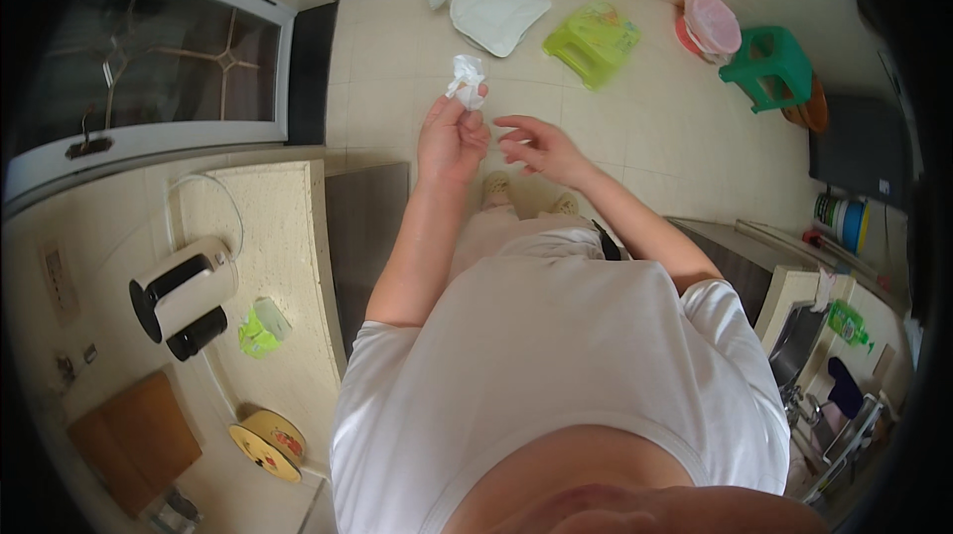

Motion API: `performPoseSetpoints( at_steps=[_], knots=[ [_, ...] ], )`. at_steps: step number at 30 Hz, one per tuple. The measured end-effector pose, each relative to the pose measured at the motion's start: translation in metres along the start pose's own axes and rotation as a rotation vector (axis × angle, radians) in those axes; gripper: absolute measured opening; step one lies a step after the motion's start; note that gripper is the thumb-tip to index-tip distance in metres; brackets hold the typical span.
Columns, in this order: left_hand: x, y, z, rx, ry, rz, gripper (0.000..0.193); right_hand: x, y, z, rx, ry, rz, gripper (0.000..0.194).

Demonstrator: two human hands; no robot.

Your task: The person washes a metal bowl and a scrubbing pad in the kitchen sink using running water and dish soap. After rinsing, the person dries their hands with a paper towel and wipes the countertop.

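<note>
My left hand point(456, 141) pinches a crumpled white tissue point(467, 80) between thumb and fingers, out in front of my body. The tissue sticks up past the fingertips, above the tiled floor. Just to the right of it, my right hand point(542, 150) holds nothing. Its fingers are apart and slightly bent, pointing towards the left hand without touching it. Below the hands, my clogs point(497, 188) stand on the floor.
On the left counter point(287, 214) are a cream appliance point(190, 284), a green tissue pack point(260, 329) and a yellow pot point(269, 445). A white padded seat point(499, 9), a lime step stool point(593, 44), a pink-lined bin point(711, 24) and a green stool point(770, 65) occupy the floor ahead. A sink point(797, 340) is at right.
</note>
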State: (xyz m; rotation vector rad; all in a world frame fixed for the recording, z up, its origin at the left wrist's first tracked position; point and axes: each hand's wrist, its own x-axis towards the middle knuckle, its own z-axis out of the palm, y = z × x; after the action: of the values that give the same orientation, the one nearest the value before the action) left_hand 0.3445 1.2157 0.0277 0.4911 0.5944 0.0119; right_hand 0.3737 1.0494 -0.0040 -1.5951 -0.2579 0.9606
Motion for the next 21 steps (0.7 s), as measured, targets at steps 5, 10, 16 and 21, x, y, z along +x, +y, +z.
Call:
performPoseSetpoints(
  at_steps=[5, 10, 16, 21],
  knots=[
    [0.007, -0.02, 0.023, 0.131, 0.003, -0.083, 0.023, -0.002, -0.02, 0.009, 0.393, 0.019, -0.256, 0.052],
    [-0.007, -0.025, 0.058, 0.211, -0.029, -0.119, 0.019, -0.008, -0.03, -0.004, 0.549, 0.256, -0.321, 0.05],
    [0.006, -0.045, 0.057, 0.195, -0.056, -0.269, 0.015, -0.017, -0.029, -0.025, 0.546, 0.378, -0.301, 0.033],
    [0.034, -0.064, 0.058, 0.281, -0.235, -0.43, 0.013, -0.021, -0.015, -0.049, 0.572, 0.475, -0.344, 0.018]
  ],
)
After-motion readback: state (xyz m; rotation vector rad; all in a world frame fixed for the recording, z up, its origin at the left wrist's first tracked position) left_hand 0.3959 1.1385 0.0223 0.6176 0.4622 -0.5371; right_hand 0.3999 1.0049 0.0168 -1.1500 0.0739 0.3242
